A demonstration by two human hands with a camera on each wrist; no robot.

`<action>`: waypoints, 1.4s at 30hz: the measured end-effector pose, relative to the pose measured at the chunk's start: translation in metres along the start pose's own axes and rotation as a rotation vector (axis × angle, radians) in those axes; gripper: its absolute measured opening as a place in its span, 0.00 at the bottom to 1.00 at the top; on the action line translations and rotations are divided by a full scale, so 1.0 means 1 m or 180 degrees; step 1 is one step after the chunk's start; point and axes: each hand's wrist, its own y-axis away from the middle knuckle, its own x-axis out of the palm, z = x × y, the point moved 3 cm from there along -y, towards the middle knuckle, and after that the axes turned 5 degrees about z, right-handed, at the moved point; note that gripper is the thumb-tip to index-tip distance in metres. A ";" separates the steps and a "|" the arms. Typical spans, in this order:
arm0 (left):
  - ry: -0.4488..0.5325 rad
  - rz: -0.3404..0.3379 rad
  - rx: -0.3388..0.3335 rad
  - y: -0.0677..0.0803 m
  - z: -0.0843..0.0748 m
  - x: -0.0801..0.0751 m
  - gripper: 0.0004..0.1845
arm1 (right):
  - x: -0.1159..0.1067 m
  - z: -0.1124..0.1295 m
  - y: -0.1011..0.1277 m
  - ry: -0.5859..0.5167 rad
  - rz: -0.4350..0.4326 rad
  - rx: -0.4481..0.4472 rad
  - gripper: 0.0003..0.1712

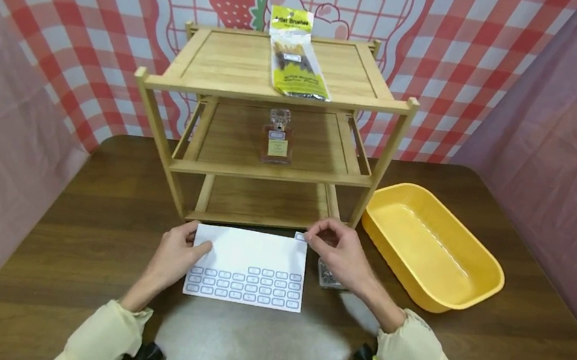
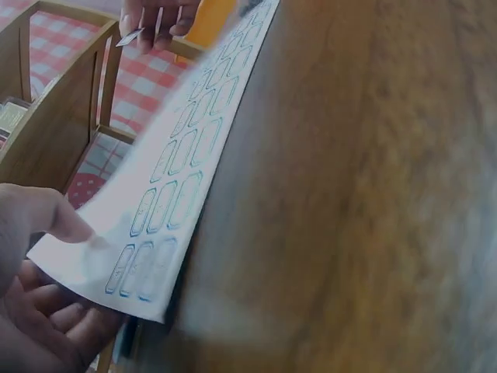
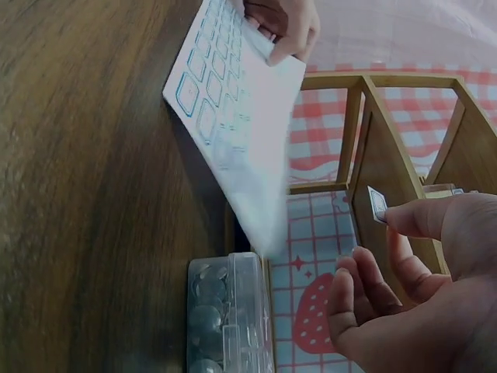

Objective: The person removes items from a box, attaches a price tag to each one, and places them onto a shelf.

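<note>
A white sheet of stickers (image 1: pixel 248 254) printed with blue-bordered labels is held above the table by my left hand (image 1: pixel 177 253), thumb on top and fingers beneath its left edge. Labels fill the lower rows; the upper part is blank. Between thumb and forefinger, my right hand (image 1: pixel 341 257) pinches one small label sticker (image 3: pixel 377 204), off the sheet near its upper right corner. Under that hand, partly hidden, lies a clear plastic box (image 3: pixel 225 311) with round glassy pieces inside. A perfume bottle (image 1: pixel 278 139) and a pack of artist brushes (image 1: pixel 296 59) each bear a similar label.
A three-tier wooden rack (image 1: pixel 268 171) stands behind the sheet, brushes on its top shelf and perfume on the middle one. To the right sits a yellow plastic basin (image 1: pixel 435 248) on the dark wooden table (image 1: pixel 52 270). A checked cloth (image 1: pixel 445 73) hangs at the back.
</note>
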 end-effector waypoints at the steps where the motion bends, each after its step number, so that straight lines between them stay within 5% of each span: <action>1: -0.0079 0.0037 -0.0003 0.000 0.000 0.000 0.06 | 0.000 0.000 0.000 0.0000 -0.0011 -0.0004 0.01; 11: -0.0776 0.0284 -0.0069 0.000 0.000 0.001 0.03 | -0.002 -0.002 0.002 -0.0025 0.0021 0.0040 0.02; 18: -0.1040 0.0395 -0.0069 0.000 0.001 0.002 0.21 | -0.003 -0.003 0.003 0.0001 0.0016 0.0001 0.03; 32: -0.1092 0.0446 -0.0138 0.001 0.002 0.002 0.25 | -0.006 -0.005 0.003 -0.0011 -0.0005 0.0008 0.01; 42: -0.1208 0.0238 -0.0064 0.001 0.002 -0.001 0.29 | -0.007 -0.004 0.004 -0.0028 -0.0051 0.0003 0.03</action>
